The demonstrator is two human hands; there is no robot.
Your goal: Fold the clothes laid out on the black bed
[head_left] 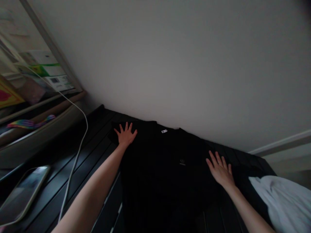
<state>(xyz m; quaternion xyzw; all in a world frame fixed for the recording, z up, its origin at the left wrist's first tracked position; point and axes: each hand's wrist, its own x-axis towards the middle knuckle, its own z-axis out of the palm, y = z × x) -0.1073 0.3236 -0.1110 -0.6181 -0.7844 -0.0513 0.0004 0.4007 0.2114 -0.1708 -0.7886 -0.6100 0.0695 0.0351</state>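
A black T-shirt [167, 165] lies spread flat on a dark slatted surface [102, 145], its collar toward the wall. It has a small white tag [164, 131] at the collar and a small pale logo [182, 162] on the chest. My left hand [125, 135] rests flat on the shirt's upper left part, fingers spread. My right hand [220, 170] lies open on the shirt's right side, near a crumpled white cloth [279, 204]. Neither hand grips anything.
A smartphone [23, 194] lies at the lower left on the dark surface, with a white cable [80, 129] curving from it toward the upper left. A pale wall [184, 64] rises behind the surface. Boxes and a rainbow-coloured strip [30, 123] sit at the upper left.
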